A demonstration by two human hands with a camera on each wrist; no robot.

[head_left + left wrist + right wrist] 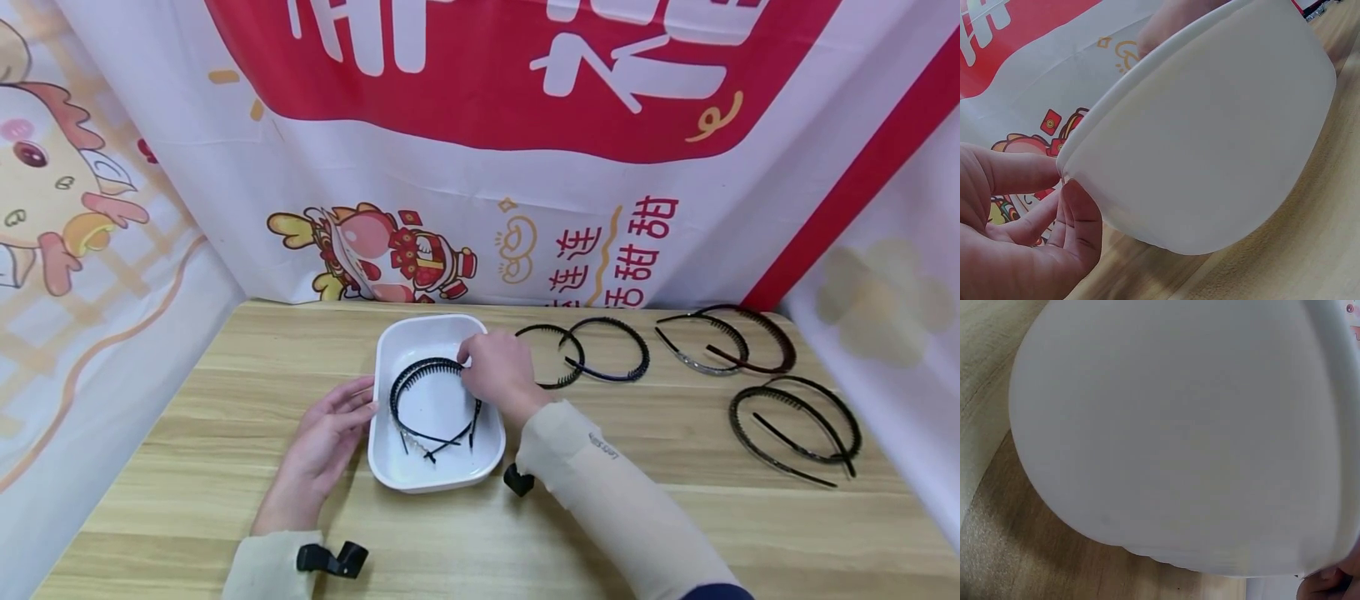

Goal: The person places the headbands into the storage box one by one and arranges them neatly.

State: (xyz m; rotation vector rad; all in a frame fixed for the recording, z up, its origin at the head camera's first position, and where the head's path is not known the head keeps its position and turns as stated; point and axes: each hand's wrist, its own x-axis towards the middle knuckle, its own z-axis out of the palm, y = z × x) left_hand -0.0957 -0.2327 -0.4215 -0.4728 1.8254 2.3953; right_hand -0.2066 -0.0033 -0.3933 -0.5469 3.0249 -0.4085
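A white plastic basin (438,479) stands on the table with black toothed headbands (397,392) overlapping inside it. One of those headbands has a pale beaded part near its end. At the basin's left rim my left hand (337,429) pinches the edge; the left wrist view shows the thumb and fingers of that hand (1035,231) meeting on the rim. My right hand (498,371) reaches over the right rim and grips the top of a headband, its fingertips partly hidden. In the right wrist view the basin wall (1179,437) covers most of the picture, with curled fingers (1322,584) at the lower right corner.
More headbands lie on the wooden table (300,350): a pair (611,350) right of the basin, another pair (750,342) at the back right, and a third pair (795,421) nearer the right edge. A printed cloth (480,192) hangs behind the table.
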